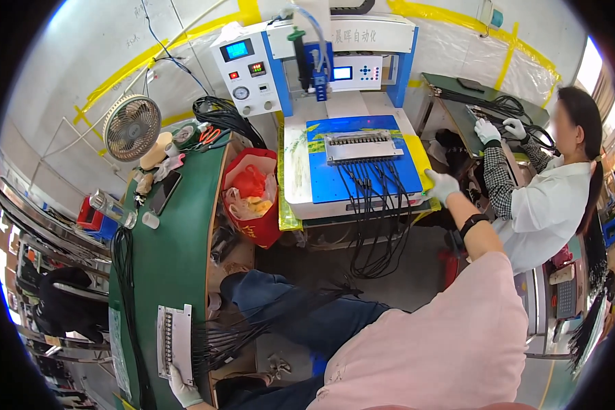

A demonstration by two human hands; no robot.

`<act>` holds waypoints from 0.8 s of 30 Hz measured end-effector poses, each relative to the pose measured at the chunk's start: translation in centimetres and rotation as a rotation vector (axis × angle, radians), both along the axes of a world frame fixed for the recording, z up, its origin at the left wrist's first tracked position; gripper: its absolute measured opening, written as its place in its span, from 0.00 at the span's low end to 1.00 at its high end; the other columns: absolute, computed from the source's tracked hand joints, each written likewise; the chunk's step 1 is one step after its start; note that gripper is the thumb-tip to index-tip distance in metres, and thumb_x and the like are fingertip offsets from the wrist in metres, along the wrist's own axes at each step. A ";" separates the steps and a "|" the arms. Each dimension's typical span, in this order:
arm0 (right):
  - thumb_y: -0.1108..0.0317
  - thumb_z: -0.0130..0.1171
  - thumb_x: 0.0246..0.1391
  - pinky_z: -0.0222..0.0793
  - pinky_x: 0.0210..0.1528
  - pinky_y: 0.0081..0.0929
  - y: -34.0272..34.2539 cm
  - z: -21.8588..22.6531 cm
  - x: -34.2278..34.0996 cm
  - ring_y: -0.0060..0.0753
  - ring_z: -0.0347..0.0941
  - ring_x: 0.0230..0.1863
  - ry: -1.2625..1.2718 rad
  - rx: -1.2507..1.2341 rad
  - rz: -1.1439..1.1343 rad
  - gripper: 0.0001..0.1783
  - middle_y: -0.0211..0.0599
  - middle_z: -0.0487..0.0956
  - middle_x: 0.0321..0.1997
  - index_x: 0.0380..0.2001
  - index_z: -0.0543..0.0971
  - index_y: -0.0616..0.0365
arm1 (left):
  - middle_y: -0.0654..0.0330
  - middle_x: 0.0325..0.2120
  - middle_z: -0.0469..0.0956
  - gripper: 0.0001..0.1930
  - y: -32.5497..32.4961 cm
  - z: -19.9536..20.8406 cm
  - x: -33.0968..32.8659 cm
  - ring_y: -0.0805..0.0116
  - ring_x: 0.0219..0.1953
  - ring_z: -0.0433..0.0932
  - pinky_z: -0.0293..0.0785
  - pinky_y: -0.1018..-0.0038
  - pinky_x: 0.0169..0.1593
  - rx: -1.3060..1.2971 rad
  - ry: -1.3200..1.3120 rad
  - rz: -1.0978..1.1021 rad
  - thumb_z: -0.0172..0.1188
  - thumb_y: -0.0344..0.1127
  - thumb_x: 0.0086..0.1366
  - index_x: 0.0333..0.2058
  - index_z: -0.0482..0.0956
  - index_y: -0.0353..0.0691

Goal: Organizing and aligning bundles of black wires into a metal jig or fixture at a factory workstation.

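Observation:
My left hand (183,389), in a white glove, grips the lower end of a silver metal fixture (179,342) on the green bench. A row of small parts runs along that fixture, and black cables trail from it toward my lap. My right hand (442,187), also gloved, is at the front right corner of a benchtop machine (297,188), fingers apart, beside a small green light. A second similar fixture (363,147) lies on the machine's blue plate (324,181). Its black cables (375,225) hang over the front edge. Above the plate is a dispensing head (315,72) with a dark syringe.
On the green bench (184,239) stand a fan (132,128), a glass bottle (113,208), a phone (165,193) and a cable bundle (123,273). A red bag (253,229) sits between bench and machine. At right, a gloved co-worker (553,198) handles cables at another table.

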State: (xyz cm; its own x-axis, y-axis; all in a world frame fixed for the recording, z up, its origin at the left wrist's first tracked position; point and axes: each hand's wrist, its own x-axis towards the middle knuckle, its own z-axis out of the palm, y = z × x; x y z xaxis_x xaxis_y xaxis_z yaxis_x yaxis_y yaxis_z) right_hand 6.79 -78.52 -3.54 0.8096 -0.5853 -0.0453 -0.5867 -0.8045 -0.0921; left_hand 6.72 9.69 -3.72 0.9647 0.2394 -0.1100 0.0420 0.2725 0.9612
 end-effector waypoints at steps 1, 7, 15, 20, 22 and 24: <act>0.56 0.68 0.36 0.72 0.49 0.38 -0.8 1.7 0.6 0.46 0.77 0.46 0.079 -0.010 0.040 0.37 0.42 0.80 0.46 0.55 0.72 0.46 | 0.51 0.50 0.73 0.25 0.3 -0.4 0.1 0.62 0.49 0.75 0.74 0.66 0.53 0.020 0.013 0.036 0.52 0.40 0.70 0.59 0.64 0.29; 0.52 0.62 0.51 0.71 0.51 0.33 7.6 10.2 8.0 0.43 0.77 0.48 -0.549 0.202 0.211 0.25 0.44 0.80 0.47 0.48 0.78 0.56 | 0.57 0.37 0.78 0.27 -3.4 3.5 0.7 0.66 0.32 0.78 0.76 0.70 0.34 0.197 0.403 0.172 0.59 0.43 0.66 0.56 0.68 0.29; 0.54 0.58 0.54 0.77 0.38 0.23 40.7 6.1 20.9 0.29 0.81 0.28 -0.103 0.951 1.188 0.22 0.38 0.84 0.39 0.47 0.80 0.57 | 0.61 0.30 0.78 0.27 -2.4 1.9 -1.2 0.69 0.25 0.75 0.70 0.70 0.26 0.551 0.433 0.225 0.64 0.42 0.61 0.54 0.71 0.30; 0.53 0.55 0.55 0.77 0.36 0.32 55.3 7.4 20.4 0.33 0.82 0.28 0.280 0.907 1.219 0.23 0.42 0.84 0.33 0.42 0.80 0.63 | 0.58 0.29 0.77 0.28 -4.9 0.6 -2.8 0.67 0.25 0.75 0.70 0.69 0.29 1.154 0.247 0.266 0.67 0.40 0.58 0.53 0.72 0.31; 0.52 0.56 0.54 0.77 0.33 0.33 59.1 5.4 21.4 0.35 0.82 0.26 0.104 0.638 1.274 0.21 0.40 0.83 0.26 0.31 0.83 0.63 | 0.56 0.28 0.77 0.29 -5.1 0.0 -3.1 0.65 0.26 0.73 0.70 0.68 0.31 1.377 0.079 0.333 0.68 0.40 0.56 0.53 0.72 0.31; 0.52 0.56 0.53 0.77 0.33 0.34 60.4 5.9 21.2 0.35 0.82 0.27 0.157 0.622 1.268 0.21 0.39 0.83 0.25 0.30 0.83 0.62 | 0.55 0.28 0.77 0.30 -6.0 0.1 -3.4 0.63 0.26 0.73 0.70 0.68 0.32 1.477 -0.005 0.363 0.69 0.40 0.54 0.53 0.72 0.31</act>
State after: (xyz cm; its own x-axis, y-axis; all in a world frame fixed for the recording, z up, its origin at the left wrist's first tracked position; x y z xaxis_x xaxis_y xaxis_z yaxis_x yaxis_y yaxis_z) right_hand 28.00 -18.11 2.35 0.7247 0.6704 -0.1594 0.4530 -0.6378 -0.6229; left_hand 3.32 3.65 -3.62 0.8310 0.3451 0.4362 0.1819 -0.9098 0.3731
